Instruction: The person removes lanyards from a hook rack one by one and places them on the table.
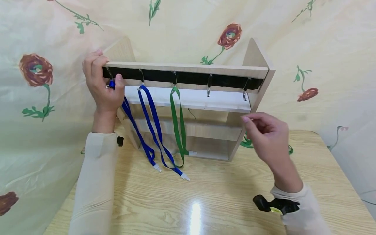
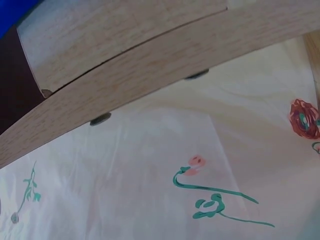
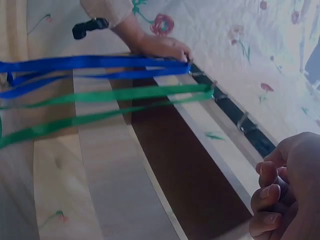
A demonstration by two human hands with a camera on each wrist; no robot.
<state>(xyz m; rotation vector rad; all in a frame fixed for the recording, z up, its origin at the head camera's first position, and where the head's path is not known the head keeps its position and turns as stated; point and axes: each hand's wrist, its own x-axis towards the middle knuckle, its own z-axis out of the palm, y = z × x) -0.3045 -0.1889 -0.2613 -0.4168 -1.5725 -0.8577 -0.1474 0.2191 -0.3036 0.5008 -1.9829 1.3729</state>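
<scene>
My left hand grips the top left corner of a small wooden shelf unit, fingers over its top and thumb at the front. Along its upper board runs a black strip with several metal hooks. A blue lanyard hangs from the second hook and a green lanyard from the third. Another blue lanyard hangs by the left hand, its top partly hidden by the thumb. Beside the unit's right side, my right hand is in the air, fingers loosely curled, nothing visible in them.
More green strap lies on the wooden table, partly behind the right hand. The two right-hand hooks carry nothing. A flower-patterned cloth covers the wall behind. White clips on the lanyard ends lie low, near the tabletop.
</scene>
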